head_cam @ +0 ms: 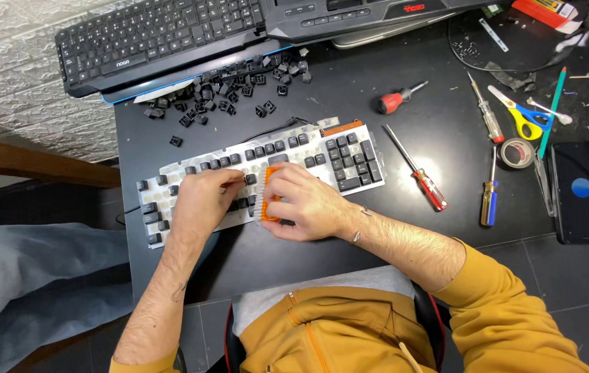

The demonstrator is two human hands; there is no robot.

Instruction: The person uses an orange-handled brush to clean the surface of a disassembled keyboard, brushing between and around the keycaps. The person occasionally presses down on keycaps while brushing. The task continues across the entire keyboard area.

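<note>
Orange brush (pixel 269 197) in right hand (pixel 305 200), left hand (pixel 204 200) on keyboard (pixel 350 162)

A black full-size keyboard (pixel 160 38) lies tilted along the far left edge of the black desk top (pixel 350 97), with another black device (pixel 350 14) overlapping its right end. A stubby red-handled screwdriver (pixel 398 99) lies right of centre. A long screwdriver with a clear red handle (pixel 419 171) lies at an angle, near a blue-and-yellow-handled one (pixel 489 195). Yellow-and-blue scissors (pixel 521 114) sit above a grey tape roll (pixel 517 152). A dark smartphone (pixel 580 191) rests at the right edge.
</note>
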